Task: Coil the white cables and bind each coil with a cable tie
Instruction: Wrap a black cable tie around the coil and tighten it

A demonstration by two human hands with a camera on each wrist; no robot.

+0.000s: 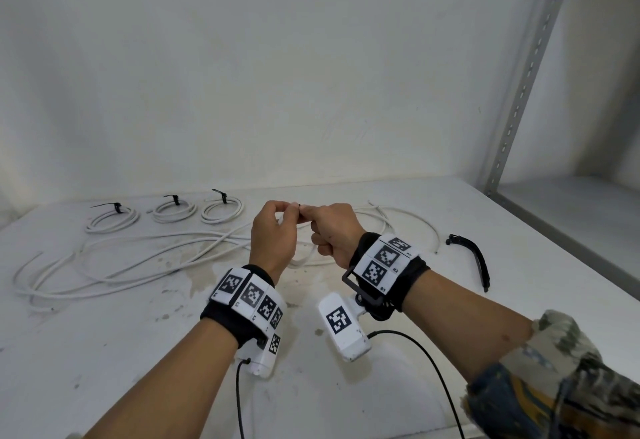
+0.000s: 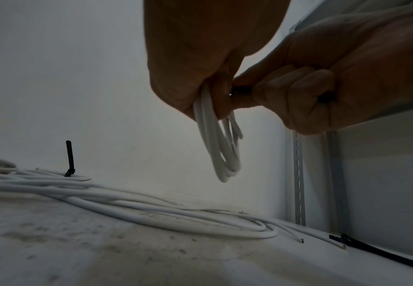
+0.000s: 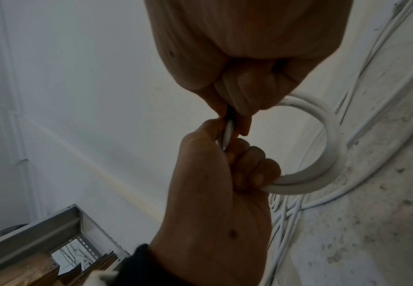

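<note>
Above the stained white surface [image 1: 381, 386], the left hand [image 1: 273, 234] grips a small round coil of smooth white cable [image 2: 221, 152]; the right hand [image 1: 334, 230] pinches a thin black cable tie [image 2: 241, 90] against it. Three tied coils [image 1: 166, 213] lie behind.

My right grip [image 3: 237, 91] and left grip [image 3: 225, 174] pinch a white cable coil [image 3: 323, 154] between them. Something dark, perhaps a cable tie [image 3: 230, 113], sits between my fingertips. Loose cables [image 3: 286, 212] lie on the tabletop [image 3: 372, 232].
</note>
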